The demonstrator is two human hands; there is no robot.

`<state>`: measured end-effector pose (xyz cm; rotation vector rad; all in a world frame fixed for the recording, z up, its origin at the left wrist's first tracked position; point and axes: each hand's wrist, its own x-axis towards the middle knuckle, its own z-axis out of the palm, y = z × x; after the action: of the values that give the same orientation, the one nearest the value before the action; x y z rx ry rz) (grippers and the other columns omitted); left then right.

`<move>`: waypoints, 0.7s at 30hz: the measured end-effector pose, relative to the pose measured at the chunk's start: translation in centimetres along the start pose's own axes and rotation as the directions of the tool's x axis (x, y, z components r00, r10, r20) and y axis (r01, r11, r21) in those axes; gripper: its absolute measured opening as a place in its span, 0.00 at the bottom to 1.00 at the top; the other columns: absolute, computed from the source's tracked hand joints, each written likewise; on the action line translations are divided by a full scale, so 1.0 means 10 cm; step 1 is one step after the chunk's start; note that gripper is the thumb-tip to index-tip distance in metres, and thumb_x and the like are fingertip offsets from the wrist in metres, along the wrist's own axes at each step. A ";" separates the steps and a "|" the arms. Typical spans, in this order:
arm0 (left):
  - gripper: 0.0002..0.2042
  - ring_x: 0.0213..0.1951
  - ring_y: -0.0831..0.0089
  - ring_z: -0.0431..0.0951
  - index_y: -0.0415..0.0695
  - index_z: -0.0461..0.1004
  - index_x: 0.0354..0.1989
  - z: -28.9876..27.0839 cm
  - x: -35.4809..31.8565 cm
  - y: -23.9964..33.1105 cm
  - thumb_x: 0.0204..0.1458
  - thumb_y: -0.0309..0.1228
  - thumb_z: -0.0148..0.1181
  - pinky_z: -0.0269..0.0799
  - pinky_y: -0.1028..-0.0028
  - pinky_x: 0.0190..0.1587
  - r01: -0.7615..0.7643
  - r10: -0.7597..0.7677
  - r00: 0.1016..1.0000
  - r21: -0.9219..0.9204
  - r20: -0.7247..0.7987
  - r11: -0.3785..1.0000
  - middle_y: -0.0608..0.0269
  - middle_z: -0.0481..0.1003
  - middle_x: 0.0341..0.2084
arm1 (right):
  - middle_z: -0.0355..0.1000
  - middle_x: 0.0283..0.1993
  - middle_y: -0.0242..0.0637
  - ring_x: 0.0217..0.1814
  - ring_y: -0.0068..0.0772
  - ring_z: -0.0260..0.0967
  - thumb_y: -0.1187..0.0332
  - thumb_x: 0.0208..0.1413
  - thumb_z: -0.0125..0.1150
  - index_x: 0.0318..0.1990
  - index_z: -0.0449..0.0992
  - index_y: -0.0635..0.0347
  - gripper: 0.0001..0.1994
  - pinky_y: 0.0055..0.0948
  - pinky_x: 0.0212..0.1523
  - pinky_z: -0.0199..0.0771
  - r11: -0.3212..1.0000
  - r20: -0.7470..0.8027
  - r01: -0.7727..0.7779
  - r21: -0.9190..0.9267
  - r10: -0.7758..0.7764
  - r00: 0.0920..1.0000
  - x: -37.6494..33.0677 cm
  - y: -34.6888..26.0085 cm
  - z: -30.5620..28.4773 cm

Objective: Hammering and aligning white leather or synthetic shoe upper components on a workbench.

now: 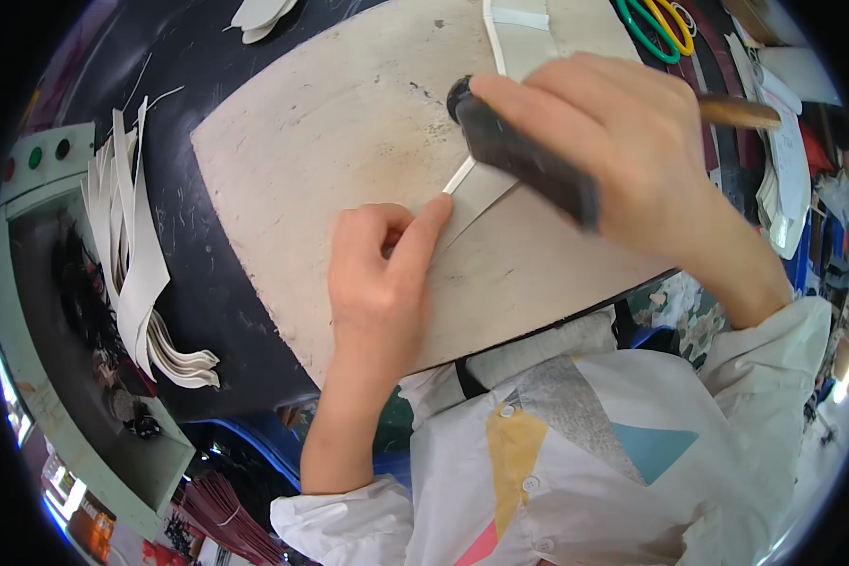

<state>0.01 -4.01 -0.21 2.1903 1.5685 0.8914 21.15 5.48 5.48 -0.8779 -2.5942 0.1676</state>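
No container shows among the things at hand; the work lies flat on a pale, worn cutting board that rests on the dark table. On the board lies a thin pale strip piece, folded to a narrow white edge that runs up toward the top of the view. The left hand comes in from below, forearm upright in the picture, its fingers curled, with the forefinger stretched out and pressing on the piece's lower end. The right hand reaches in from the right, fingers wrapped tight around a dark-headed hammer with a wooden handle, its head touching the piece just above the left forefinger. A stack of white strips lies at the table's left edge, and green and yellow scissors lie at the top.
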 end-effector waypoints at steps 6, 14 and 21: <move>0.19 0.32 0.64 0.71 0.40 0.81 0.41 0.00 -0.11 -0.02 0.36 0.13 0.61 0.72 0.70 0.32 -0.002 0.002 0.999 -0.003 -0.049 1.000 0.59 0.71 0.31 | 0.77 0.33 0.39 0.29 0.42 0.74 0.78 0.33 0.65 0.46 0.82 0.59 0.24 0.35 0.29 0.73 0.998 0.024 0.051 -0.030 -0.051 0.998 0.02 -0.05 0.07; 0.20 0.32 0.64 0.72 0.41 0.81 0.42 -0.11 -0.29 0.02 0.36 0.13 0.62 0.71 0.70 0.33 0.079 -0.077 0.996 0.031 -0.042 0.996 0.60 0.71 0.30 | 0.75 0.32 0.39 0.29 0.44 0.73 0.73 0.34 0.68 0.51 0.80 0.59 0.27 0.38 0.31 0.73 0.998 0.026 0.052 -0.044 -0.051 0.998 0.07 -0.16 0.11; 0.20 0.31 0.63 0.72 0.39 0.81 0.41 -0.17 -0.43 0.04 0.35 0.13 0.61 0.71 0.68 0.33 0.129 -0.126 0.986 0.023 -0.107 0.991 0.60 0.72 0.28 | 0.75 0.31 0.39 0.30 0.41 0.74 0.71 0.37 0.65 0.50 0.80 0.63 0.25 0.35 0.31 0.73 0.996 0.053 0.054 0.071 -0.058 0.997 0.10 -0.30 0.17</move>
<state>-1.70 -8.34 0.00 2.0661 1.7595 0.9636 18.08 3.71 5.00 -0.7853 -2.6438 0.2681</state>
